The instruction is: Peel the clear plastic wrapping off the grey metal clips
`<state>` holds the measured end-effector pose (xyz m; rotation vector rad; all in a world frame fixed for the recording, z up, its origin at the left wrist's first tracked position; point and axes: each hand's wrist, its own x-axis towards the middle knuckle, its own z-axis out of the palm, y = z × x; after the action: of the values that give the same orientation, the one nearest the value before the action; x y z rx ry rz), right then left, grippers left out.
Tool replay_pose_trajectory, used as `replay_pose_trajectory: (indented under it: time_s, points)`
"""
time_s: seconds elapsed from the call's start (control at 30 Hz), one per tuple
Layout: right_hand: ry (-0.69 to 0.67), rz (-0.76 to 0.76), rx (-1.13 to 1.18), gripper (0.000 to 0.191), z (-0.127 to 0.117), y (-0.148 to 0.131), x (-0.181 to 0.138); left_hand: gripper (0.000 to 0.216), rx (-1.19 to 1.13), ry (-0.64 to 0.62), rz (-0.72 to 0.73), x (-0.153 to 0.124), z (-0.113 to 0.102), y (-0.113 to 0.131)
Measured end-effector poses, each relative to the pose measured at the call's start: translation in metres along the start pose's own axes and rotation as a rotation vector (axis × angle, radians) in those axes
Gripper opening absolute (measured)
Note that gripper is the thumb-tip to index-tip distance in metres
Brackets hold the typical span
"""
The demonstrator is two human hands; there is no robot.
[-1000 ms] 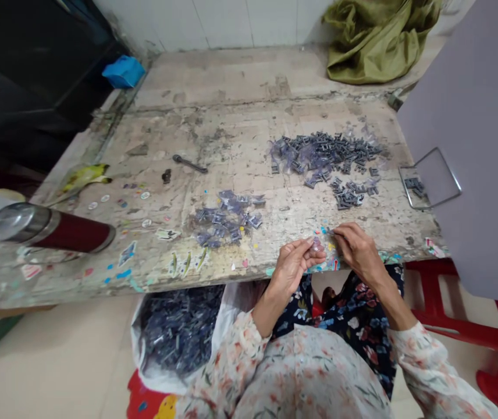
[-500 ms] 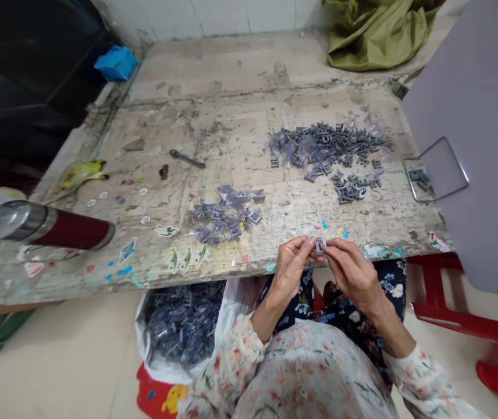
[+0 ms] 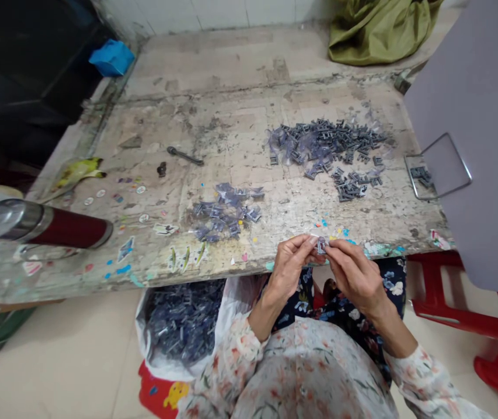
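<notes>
My left hand [image 3: 290, 265] and my right hand [image 3: 354, 273] meet at the near edge of the worn table [image 3: 240, 116], fingertips pinched together on one small grey part in a clear sleeve [image 3: 320, 245]. A small heap of bagged grey parts [image 3: 227, 212] lies just left of the hands. A larger pile of loose grey parts and clear sleeves [image 3: 330, 151] lies farther back on the right.
A white bag full of grey parts [image 3: 183, 326] sits on the floor under the table edge. A maroon flask [image 3: 43, 224] lies at the left. A small metal tool [image 3: 185, 156], a wire frame [image 3: 438, 169], a grey board [image 3: 480, 116] and a red stool [image 3: 471, 326] are nearby.
My right hand came back from the table edge to meet my left hand, and both now pinch the small part. The view shifted slightly downward.
</notes>
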<state>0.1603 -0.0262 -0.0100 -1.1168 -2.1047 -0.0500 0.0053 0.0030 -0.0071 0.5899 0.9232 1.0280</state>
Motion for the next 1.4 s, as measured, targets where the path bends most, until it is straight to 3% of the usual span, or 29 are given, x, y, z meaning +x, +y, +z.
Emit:
replay_pose_trajectory:
  time_s: [0.3, 0.53, 0.77, 0.93, 1.03, 1.17, 1.27, 1.4]
  points:
    - [0.065, 0.062, -0.063, 0.045, 0.008, -0.011, -0.003, 0.025, 0.199, 0.063, 0.199, -0.011, 0.003, -0.011]
    - [0.135, 0.130, -0.107, 0.045, 0.011, -0.018, -0.006, 0.021, 0.410, 0.113, 0.380, -0.014, 0.011, -0.007]
    - [0.171, 0.184, -0.038, 0.039, 0.011, -0.025, 0.000, 0.020, 0.557, 0.203, 0.575, -0.018, 0.013, -0.013]
    - [0.199, 0.325, 0.089, 0.023, 0.008, -0.031, 0.009, 0.025, 0.676, 0.214, 0.766, -0.017, 0.010, -0.020]
    - [0.169, 0.436, 0.220, 0.019, 0.005, -0.032, 0.014, 0.027, 0.692, 0.205, 0.802, -0.016, 0.007, -0.021]
    - [0.067, 0.555, 0.371, 0.034, 0.000, -0.031, 0.017, 0.029, 0.700, 0.175, 0.825, -0.016, 0.003, -0.023]
    - [0.016, 0.522, 0.392, 0.032, -0.002, -0.029, 0.018, 0.028, 0.705, 0.170, 0.818, -0.017, 0.002, -0.024]
    - [0.063, 0.476, 0.352, 0.026, -0.003, -0.028, 0.020, 0.028, 0.716, 0.170, 0.814, -0.019, 0.003, -0.023]
